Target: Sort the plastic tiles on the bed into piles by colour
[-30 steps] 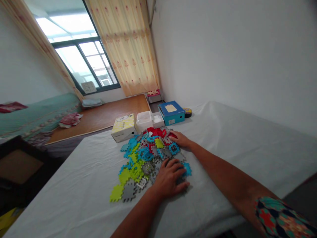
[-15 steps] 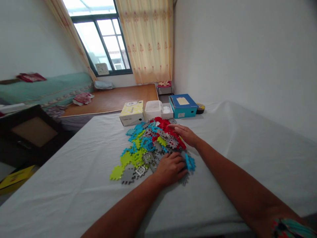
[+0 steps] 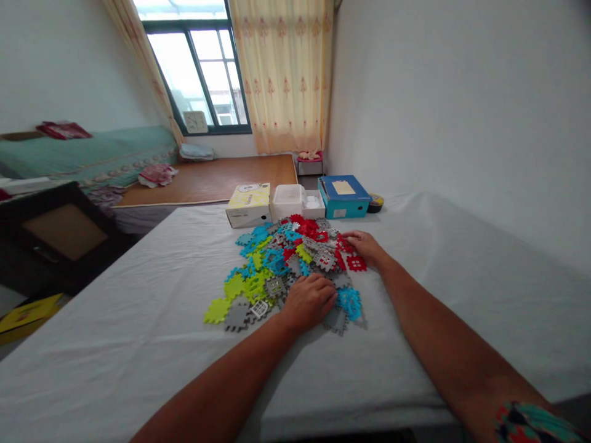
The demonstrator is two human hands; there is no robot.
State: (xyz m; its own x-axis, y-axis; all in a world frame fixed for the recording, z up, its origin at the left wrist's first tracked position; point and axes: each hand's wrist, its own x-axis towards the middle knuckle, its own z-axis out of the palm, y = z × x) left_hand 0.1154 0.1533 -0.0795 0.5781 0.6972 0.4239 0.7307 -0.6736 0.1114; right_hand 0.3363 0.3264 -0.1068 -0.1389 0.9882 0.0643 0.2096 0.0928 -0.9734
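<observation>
A heap of flat interlocking plastic tiles (image 3: pixel 281 264) in red, blue, lime green and grey lies on a table covered with a white cloth (image 3: pixel 138 344). My left hand (image 3: pixel 308 300) rests palm down on the near side of the heap, fingers loosely curled over grey and blue tiles. My right hand (image 3: pixel 367 247) lies flat at the heap's right edge, fingers stretched toward the red tiles, beside a red grid tile (image 3: pixel 356 263). Neither hand has lifted a tile.
At the table's far edge stand a yellow tissue box (image 3: pixel 248 205), a white plastic container (image 3: pixel 295 202), a blue box (image 3: pixel 343 195) and a small round tin (image 3: pixel 375 200). Beyond are a wooden platform, a green-covered bed, a window and curtains. A dark frame stands left.
The camera has swung and levelled. My left hand slid slightly back along the heap's near side; my right hand moved to the heap's right edge, and tiles have shifted and spread.
</observation>
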